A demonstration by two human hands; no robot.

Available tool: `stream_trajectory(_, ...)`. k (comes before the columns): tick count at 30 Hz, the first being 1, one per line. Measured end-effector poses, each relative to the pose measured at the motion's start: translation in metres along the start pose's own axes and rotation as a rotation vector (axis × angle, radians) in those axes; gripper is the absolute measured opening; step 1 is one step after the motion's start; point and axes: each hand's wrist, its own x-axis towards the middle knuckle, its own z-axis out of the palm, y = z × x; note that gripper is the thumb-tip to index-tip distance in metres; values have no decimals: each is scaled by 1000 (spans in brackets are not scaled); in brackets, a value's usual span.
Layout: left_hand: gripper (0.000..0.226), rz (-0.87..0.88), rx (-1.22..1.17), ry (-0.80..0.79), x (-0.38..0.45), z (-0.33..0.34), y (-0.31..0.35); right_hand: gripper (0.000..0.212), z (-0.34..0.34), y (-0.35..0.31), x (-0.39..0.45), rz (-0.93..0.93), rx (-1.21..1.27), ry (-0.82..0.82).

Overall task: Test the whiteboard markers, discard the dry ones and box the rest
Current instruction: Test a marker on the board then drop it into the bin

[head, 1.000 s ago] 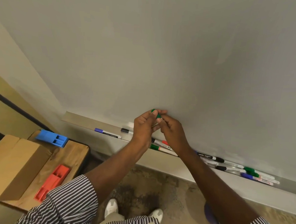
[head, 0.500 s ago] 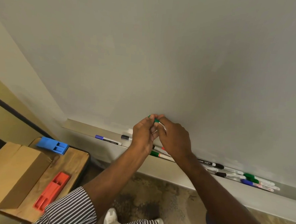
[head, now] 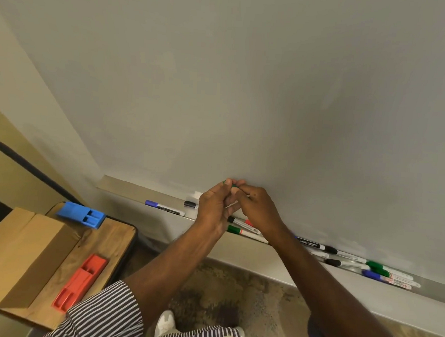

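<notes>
Both hands meet just above the whiteboard tray [head: 127, 188] around one green marker [head: 228, 183]. My left hand [head: 215, 205] pinches its green cap end; my right hand [head: 259, 209] grips the barrel, which the fingers mostly hide. Several other markers lie in the tray: a blue-capped one [head: 164, 208], a black-capped one [head: 190, 204], a green one [head: 238, 231] below my hands, and a cluster of black, green and blue ones [head: 376, 270] to the right. The whiteboard [head: 246, 92] fills the upper view and looks blank.
At left a small wooden table [head: 109, 237] carries a cardboard box [head: 18, 255], a blue plastic holder [head: 81, 215] and a red plastic holder [head: 81, 282]. A black cable [head: 23, 163] runs along the wall. Speckled floor and my white shoes lie below.
My hands stay together on the green marker; they shifted slightly lower toward the tray as the view tilted up. The markers in the tray have not moved.
</notes>
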Motion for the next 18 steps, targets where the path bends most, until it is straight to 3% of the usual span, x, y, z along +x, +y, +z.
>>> stream_trajectory(5,17,11,-9,70,-3,5,1,26,1,-7,-1,44,80,-8)
stream_trajectory(9,18,97,-89,210,13,-6,26,30,2,-5,-19,-93,-464,119)
stream_trajectory(18,25,159,191,-21,10,-30,49,23,-4,4,-11,-154,-193,160)
